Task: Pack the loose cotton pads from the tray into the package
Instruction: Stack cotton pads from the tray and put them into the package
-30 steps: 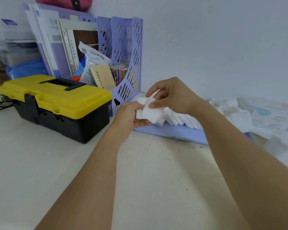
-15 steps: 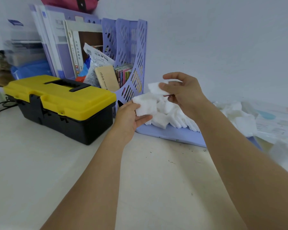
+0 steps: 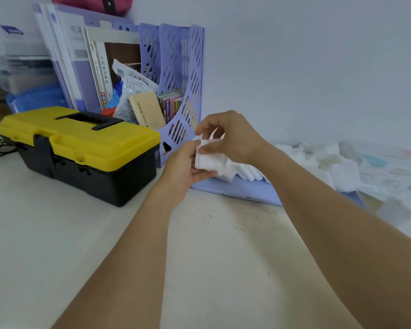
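Above the left end of the lilac tray (image 3: 235, 189), the left hand (image 3: 184, 168) and the right hand (image 3: 233, 137) together pinch a small stack of white cotton pads (image 3: 209, 160). More loose pads (image 3: 249, 173) lie in the tray at the bench's rear edge. The package (image 3: 389, 169) lies at the tray's right end, blurred.

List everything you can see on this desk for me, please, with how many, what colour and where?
stack of cotton pads: one, white, held between both hands
loose cotton pads: many, white, in the tray
tray: one, lilac, against the wall
package: one, clear printed plastic, far right, blurred
toolbox: one, yellow lid, black base, left
file rack: one, lilac, behind the toolbox, holding books and packets
desk: one, off-white
left hand: grip on the stack from below
right hand: pinching the stack from above
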`<action>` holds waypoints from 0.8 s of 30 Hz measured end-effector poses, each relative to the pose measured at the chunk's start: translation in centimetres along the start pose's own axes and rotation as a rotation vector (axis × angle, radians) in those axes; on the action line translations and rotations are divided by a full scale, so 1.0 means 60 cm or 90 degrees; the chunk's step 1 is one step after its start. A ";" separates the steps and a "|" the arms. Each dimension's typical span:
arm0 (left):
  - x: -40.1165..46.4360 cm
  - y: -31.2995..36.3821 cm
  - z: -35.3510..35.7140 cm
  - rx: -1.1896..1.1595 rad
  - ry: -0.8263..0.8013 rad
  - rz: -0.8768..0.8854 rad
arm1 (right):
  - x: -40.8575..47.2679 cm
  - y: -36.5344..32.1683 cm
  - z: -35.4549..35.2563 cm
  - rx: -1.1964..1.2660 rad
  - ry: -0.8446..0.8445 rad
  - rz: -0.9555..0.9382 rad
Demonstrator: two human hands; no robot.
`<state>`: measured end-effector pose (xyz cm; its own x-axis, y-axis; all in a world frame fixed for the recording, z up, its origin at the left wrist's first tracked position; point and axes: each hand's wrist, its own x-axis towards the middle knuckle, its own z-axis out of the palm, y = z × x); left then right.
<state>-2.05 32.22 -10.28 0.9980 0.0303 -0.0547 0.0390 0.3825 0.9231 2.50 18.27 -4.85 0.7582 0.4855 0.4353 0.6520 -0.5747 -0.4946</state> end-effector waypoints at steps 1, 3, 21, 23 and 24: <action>-0.002 0.000 0.000 -0.007 -0.013 0.000 | -0.001 0.003 0.004 -0.005 0.014 0.000; -0.002 -0.001 0.001 -0.034 -0.034 0.001 | -0.005 0.005 0.012 0.041 0.052 0.032; 0.005 -0.003 0.000 -0.168 -0.008 0.018 | -0.045 -0.007 0.001 0.407 0.125 0.304; 0.006 -0.010 0.004 -0.149 0.004 0.024 | -0.046 -0.006 0.008 0.368 0.149 0.310; 0.007 -0.015 0.006 -0.135 0.013 0.026 | -0.047 -0.004 0.012 0.339 0.153 0.310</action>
<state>-1.67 31.58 -10.98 0.9973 0.0681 -0.0287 -0.0149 0.5664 0.8240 0.21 17.54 -6.50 0.9782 0.0660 0.1969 0.2074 -0.2623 -0.9424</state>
